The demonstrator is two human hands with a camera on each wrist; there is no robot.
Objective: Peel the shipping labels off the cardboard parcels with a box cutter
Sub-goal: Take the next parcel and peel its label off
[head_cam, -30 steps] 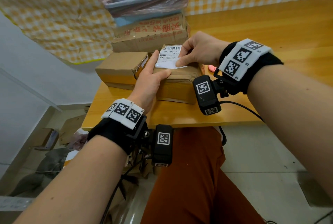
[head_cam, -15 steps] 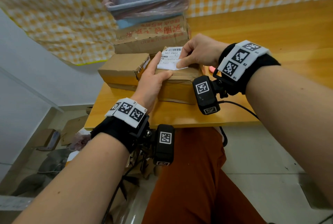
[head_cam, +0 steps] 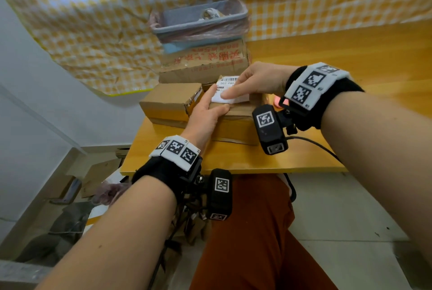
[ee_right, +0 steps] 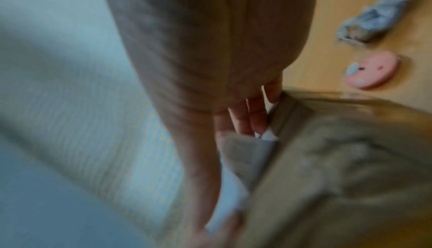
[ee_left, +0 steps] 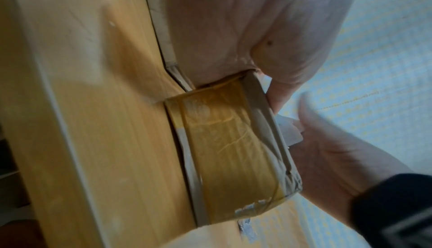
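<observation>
Wooden table [head_cam: 350, 60], taped parcel [head_cam: 236, 124] near its front edge, second parcel [head_cam: 170, 100] just left, pink round object [ee_right: 371, 70] right, crumpled scrap [ee_right: 378, 13] beyond

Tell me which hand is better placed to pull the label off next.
Right. The right hand already pinches the label, while the left hand steadies the parcel.
</observation>
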